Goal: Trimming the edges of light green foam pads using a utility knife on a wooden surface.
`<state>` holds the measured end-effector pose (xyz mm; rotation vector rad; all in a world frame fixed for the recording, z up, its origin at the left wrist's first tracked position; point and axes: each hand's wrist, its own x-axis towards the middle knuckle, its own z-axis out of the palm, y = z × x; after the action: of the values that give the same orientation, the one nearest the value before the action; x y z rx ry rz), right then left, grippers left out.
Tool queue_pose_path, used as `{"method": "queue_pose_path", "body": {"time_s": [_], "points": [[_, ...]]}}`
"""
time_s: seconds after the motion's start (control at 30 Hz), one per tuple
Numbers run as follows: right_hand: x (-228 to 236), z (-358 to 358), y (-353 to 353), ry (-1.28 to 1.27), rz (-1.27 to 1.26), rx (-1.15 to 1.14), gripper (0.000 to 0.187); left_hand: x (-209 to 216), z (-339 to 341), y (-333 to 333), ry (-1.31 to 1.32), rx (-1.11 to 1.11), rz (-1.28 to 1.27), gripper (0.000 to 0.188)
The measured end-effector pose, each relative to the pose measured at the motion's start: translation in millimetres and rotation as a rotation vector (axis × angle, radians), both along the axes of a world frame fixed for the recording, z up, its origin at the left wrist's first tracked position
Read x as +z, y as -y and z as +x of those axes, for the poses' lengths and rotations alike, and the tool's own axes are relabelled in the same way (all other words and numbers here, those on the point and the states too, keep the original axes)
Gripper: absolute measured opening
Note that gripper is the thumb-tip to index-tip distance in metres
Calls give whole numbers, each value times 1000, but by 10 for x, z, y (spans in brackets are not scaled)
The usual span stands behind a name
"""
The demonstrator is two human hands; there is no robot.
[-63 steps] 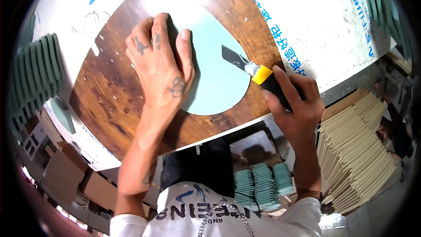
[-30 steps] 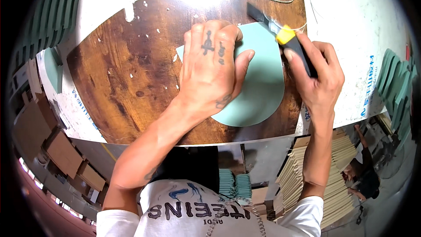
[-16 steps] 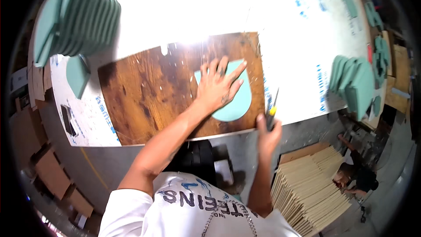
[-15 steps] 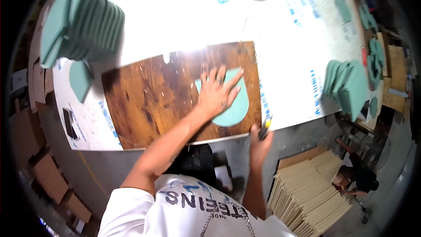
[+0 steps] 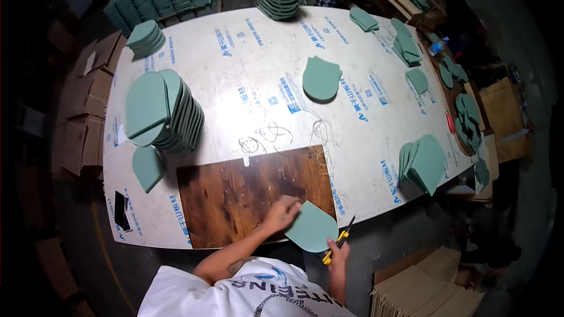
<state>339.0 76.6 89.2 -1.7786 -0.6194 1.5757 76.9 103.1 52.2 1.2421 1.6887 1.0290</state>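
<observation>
A green foam pad point(image 5: 314, 229), rounded at one end, is held tilted over the front edge of a brown wood-patterned board point(image 5: 252, 199). My left hand point(image 5: 282, 213) is closed on the pad's upper left corner, its fingertips partly hidden. My right hand point(image 5: 337, 255) is wrapped round a yellow and black utility knife point(image 5: 329, 252), its dark tip pointing up and away from me. The right thumb also touches the pad's lower right edge.
Beyond the board, loose thread point(image 5: 273, 135) lies on the white table point(image 5: 235, 76). A tall pad stack point(image 5: 147, 105) stands left, a leaning group of pads point(image 5: 426, 161) right, and another pad point(image 5: 322, 79) farther off. A phone point(image 5: 122, 211) lies near the left edge; cardboard sheets point(image 5: 417, 287) are below right.
My left hand lay spread on the pad and now grips its corner. The pad has come toward me, off the board's front edge. My right hand, with the knife, has met the pad.
</observation>
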Motion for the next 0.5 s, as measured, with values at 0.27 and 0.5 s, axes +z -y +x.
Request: {"method": "queue_pose_path", "body": {"time_s": [0.27,0.5], "points": [[47,-1075,-2504,-429,248,-104,32,1542,-2879,380,-579,1103,249,29],[-448,-2403,-4639,-585,201,-256,46,2080,-3952,-521,-1176,933,-269,86]]}}
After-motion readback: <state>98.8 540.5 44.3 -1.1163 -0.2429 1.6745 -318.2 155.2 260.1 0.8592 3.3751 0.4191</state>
